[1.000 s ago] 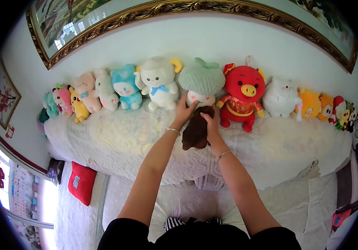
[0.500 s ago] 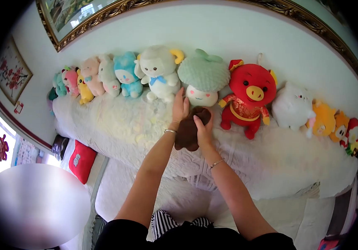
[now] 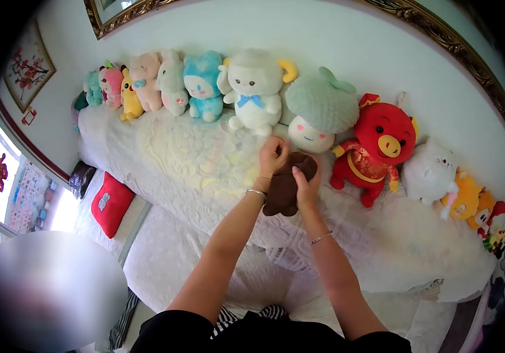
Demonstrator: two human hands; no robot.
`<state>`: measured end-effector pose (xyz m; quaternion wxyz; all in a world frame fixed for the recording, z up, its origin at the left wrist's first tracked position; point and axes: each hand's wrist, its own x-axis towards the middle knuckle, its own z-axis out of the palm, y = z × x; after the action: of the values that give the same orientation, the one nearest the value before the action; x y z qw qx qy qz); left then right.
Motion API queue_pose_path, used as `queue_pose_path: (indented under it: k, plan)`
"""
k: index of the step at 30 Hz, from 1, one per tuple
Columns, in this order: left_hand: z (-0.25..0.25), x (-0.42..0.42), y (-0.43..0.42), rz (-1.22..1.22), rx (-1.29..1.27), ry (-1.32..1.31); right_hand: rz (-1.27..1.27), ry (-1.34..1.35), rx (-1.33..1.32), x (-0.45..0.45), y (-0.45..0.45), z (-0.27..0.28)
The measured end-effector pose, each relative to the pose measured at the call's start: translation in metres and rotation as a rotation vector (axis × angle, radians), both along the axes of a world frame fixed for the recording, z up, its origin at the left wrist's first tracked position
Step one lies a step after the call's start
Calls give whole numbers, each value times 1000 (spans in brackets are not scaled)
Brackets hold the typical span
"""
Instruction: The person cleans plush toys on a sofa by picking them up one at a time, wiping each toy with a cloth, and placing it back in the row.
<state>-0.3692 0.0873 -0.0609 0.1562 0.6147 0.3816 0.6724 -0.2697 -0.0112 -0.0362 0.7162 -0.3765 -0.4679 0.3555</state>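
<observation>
My right hand (image 3: pixel 306 183) grips the upper right side of a small brown plush toy (image 3: pixel 282 193), thumb across its front. My left hand (image 3: pixel 273 154) is closed, fingers curled in, just left of the toy's top; whatever it pinches, if anything, is too small to make out. Directly behind them, a round plush with a green knitted-looking cap (image 3: pixel 323 106) leans against the wall. On its left sits a white plush with yellow horns and a blue bow (image 3: pixel 252 88), on its right a red pig plush (image 3: pixel 376 147).
Several more plush toys line the sofa back (image 3: pixel 164 153), among them a blue one (image 3: pixel 205 85) and a white one (image 3: pixel 429 172). A red cushion (image 3: pixel 112 205) lies at the left. Gold-framed pictures hang above. A blurred patch covers the lower left.
My left hand has come off the green-capped plush and curled closed. My right hand still holds the brown toy, now lower and clear of that plush's face. The view has tilted.
</observation>
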Motion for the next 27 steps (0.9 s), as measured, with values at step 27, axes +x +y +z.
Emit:
queue_pose_path:
  k: [27]
  plan:
    - [-3, -201, -15, -524, -192, 306, -131, -54, -312, -118, 32, -29]
